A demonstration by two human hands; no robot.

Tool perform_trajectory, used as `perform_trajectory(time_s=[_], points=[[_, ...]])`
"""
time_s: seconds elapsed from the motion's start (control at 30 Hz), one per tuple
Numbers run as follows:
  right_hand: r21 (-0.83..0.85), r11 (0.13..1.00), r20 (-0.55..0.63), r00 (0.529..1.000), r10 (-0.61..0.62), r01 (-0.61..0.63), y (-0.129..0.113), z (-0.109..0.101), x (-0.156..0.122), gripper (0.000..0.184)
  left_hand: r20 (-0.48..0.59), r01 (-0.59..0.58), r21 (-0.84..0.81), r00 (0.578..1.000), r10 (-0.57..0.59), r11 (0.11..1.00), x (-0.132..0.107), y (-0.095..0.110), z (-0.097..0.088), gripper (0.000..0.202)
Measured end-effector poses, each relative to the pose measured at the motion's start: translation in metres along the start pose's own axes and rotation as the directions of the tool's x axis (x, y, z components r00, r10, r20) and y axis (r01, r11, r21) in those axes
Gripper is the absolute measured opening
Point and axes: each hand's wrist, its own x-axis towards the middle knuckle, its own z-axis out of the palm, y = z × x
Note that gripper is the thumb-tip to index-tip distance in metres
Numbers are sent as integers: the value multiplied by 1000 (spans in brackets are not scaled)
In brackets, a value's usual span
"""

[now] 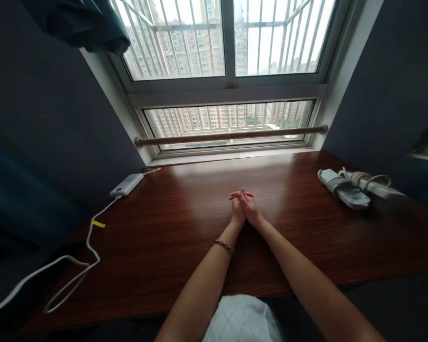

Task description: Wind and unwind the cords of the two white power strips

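Both my hands rest on a dark red-brown wooden table (pixel 185 190), clasped together near its middle. My left hand (pixel 237 212) and my right hand (pixel 250 209) have their fingers interlaced and closed around each other. No object shows between them, though the palms are hidden. A braided bracelet (pixel 224 246) circles my left wrist. Both forearms stretch forward over the table's near edge.
A white box-shaped device (pixel 127 185) with a white cable (pixel 89 237) lies at the left, a yellow tag (pixel 99 223) on the cable. Power strips (pixel 345 190) with wound cords lie at the right. Beyond the table stands a window (pixel 230 42) with a horizontal rail (pixel 231 136).
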Motion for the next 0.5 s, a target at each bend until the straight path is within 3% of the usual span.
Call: perform_trajectory(time_s=[0.5], points=[[8, 1000, 1, 1000, -9, 9, 3, 0, 1, 46, 14, -13, 57, 1000, 12, 998, -1, 3, 0, 55]])
